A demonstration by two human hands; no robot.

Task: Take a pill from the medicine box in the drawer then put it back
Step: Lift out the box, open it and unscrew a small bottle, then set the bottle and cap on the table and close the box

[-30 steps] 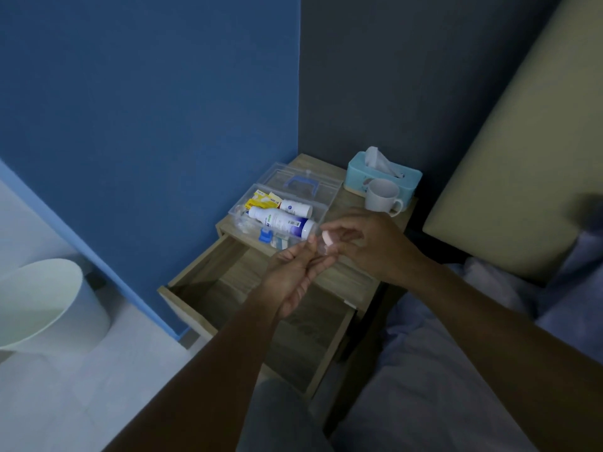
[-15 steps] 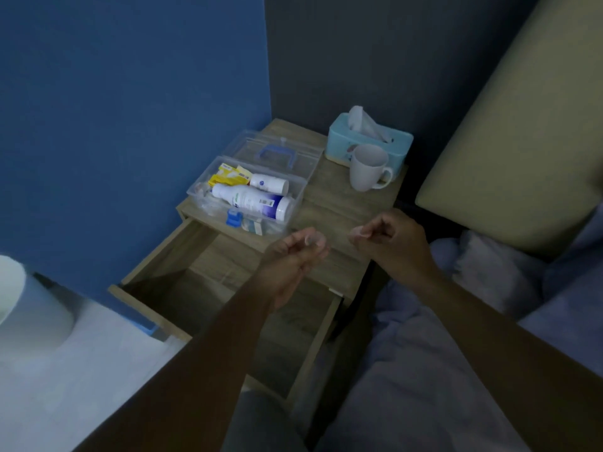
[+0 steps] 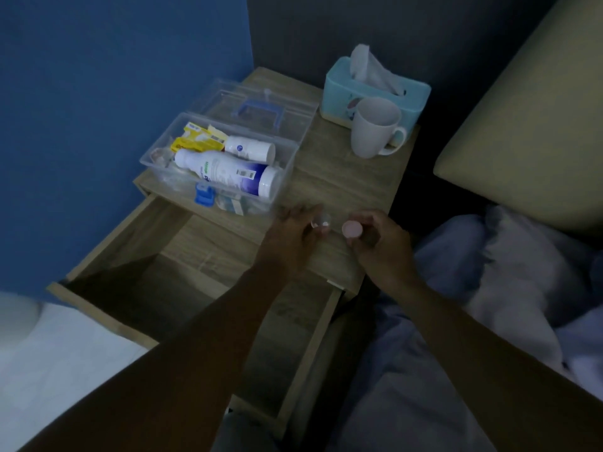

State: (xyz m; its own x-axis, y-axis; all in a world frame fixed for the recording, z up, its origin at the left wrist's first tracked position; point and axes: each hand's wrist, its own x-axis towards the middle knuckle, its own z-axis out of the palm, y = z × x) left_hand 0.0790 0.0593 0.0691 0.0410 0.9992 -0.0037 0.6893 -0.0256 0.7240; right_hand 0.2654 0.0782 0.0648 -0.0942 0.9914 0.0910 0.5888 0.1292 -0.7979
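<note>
On the big white bottle (image 3: 228, 172) lying in the clear medicine box (image 3: 215, 158) we see green lettering and a barcode, too blurred to read; the smaller white bottle (image 3: 250, 148) carries a round blue mark, and the yellow packets (image 3: 199, 140) bear barcodes. The box stands with its lid open on the wooden nightstand (image 3: 346, 181), above the open drawer (image 3: 202, 288). Our left hand (image 3: 290, 236) pinches a small clear pill vial (image 3: 321, 222); our right hand (image 3: 381, 246) pinches its pink cap (image 3: 351, 229), just beside. We cannot make out a pill. A white mug (image 3: 375, 130) touches a teal tissue box (image 3: 375, 88). Blue and grey walls meet behind; bedding (image 3: 489, 288) lies right.
</note>
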